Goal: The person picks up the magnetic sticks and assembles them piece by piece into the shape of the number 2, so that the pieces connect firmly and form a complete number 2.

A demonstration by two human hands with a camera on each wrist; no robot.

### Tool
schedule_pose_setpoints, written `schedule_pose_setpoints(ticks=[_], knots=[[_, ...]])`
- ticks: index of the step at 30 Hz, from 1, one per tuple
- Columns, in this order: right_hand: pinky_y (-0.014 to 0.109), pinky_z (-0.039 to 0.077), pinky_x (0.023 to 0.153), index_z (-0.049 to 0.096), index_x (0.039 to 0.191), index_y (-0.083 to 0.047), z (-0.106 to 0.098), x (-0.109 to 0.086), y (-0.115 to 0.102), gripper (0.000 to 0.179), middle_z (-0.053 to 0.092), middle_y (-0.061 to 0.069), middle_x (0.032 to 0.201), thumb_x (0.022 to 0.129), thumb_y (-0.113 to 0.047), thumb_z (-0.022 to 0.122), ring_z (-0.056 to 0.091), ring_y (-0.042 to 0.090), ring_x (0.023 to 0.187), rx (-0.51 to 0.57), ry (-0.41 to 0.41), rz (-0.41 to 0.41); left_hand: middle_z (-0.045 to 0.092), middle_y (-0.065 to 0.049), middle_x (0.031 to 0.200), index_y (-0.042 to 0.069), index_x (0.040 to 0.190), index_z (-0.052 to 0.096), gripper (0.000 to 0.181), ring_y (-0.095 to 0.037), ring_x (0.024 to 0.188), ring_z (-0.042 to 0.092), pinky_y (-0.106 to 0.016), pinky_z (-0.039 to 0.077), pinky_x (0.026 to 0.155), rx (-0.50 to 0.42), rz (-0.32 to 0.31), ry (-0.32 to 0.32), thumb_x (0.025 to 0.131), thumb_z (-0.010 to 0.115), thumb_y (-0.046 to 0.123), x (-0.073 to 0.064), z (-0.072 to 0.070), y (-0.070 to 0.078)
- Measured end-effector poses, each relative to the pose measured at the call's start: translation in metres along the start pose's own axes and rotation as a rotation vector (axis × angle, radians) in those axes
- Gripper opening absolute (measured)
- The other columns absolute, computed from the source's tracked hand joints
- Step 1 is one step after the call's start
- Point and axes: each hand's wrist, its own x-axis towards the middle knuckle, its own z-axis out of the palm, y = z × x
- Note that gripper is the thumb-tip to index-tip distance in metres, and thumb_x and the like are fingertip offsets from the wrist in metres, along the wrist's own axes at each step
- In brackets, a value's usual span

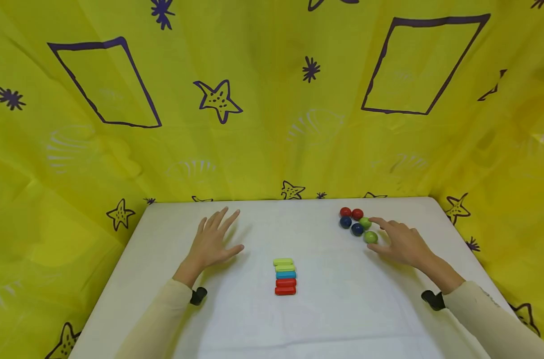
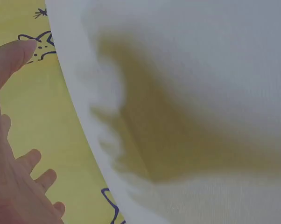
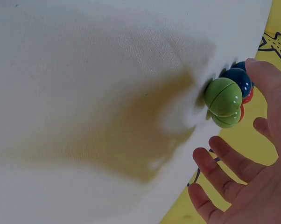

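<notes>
My right hand (image 1: 402, 243) reaches toward a cluster of small glossy balls, its thumb and fingers spread apart. Closest to it are two green balls: a nearer one (image 3: 223, 97) with a seam around it, and one behind (image 1: 365, 223). Whether a fingertip touches them I cannot tell. Two dark blue balls (image 1: 357, 229) and two red balls (image 1: 345, 213) sit on the cluster's far and left sides. On the left, my other hand (image 1: 211, 245) hovers over the table with fingers spread, holding nothing; its shadow falls below.
Short coloured sticks form a column at mid-table: two yellow-green (image 1: 284, 262), one blue (image 1: 285, 275), two red (image 1: 285, 290). The white table (image 1: 254, 319) has a crease near its front. Yellow patterned cloth (image 1: 263, 149) stands behind and at both sides.
</notes>
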Motion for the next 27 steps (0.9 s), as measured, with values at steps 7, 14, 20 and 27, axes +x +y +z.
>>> schedule_pose_setpoints(ticks=[7,14,20,27], knots=[[0.069,0.046,0.078,0.055,0.139,-0.008,0.005,0.005,0.002,0.061,0.073,0.015,0.108,0.091,-0.039,0.078,0.068,0.037,0.097,0.087,-0.019,0.005,0.044,-0.020,0.156,0.024,0.158,0.042,0.084,-0.044,0.140,0.042,-0.066,0.029,0.109,-0.125,0.037,0.020,0.085,0.075,0.053,0.004,0.005,0.018],[0.054,0.052,0.068,0.058,0.135,-0.007,0.013,0.006,0.005,0.055,0.074,0.011,0.101,0.091,-0.034,0.079,0.068,0.026,0.082,0.137,-0.006,0.014,0.049,-0.015,0.153,0.027,0.154,0.048,0.075,-0.040,0.138,0.045,-0.064,0.031,0.107,-0.216,0.052,-0.050,0.088,0.075,0.048,0.008,0.016,0.041],[0.053,0.053,0.068,0.060,0.133,-0.006,0.016,0.005,0.006,0.052,0.074,0.012,0.100,0.092,-0.032,0.078,0.068,0.028,0.084,0.154,0.008,0.014,0.064,-0.005,0.138,0.026,0.148,0.056,0.061,-0.031,0.129,0.052,-0.062,0.031,0.107,-0.278,0.103,-0.126,0.092,0.074,0.038,0.011,0.025,0.061],[0.050,0.053,0.073,0.062,0.129,-0.004,0.020,0.007,0.007,0.046,0.072,0.011,0.099,0.093,-0.028,0.077,0.065,0.026,0.084,0.201,-0.002,0.037,0.072,0.003,0.112,0.024,0.139,0.065,0.048,-0.019,0.104,0.056,-0.052,0.032,0.103,-0.325,0.141,-0.205,0.093,0.076,0.030,0.015,0.037,0.075]])
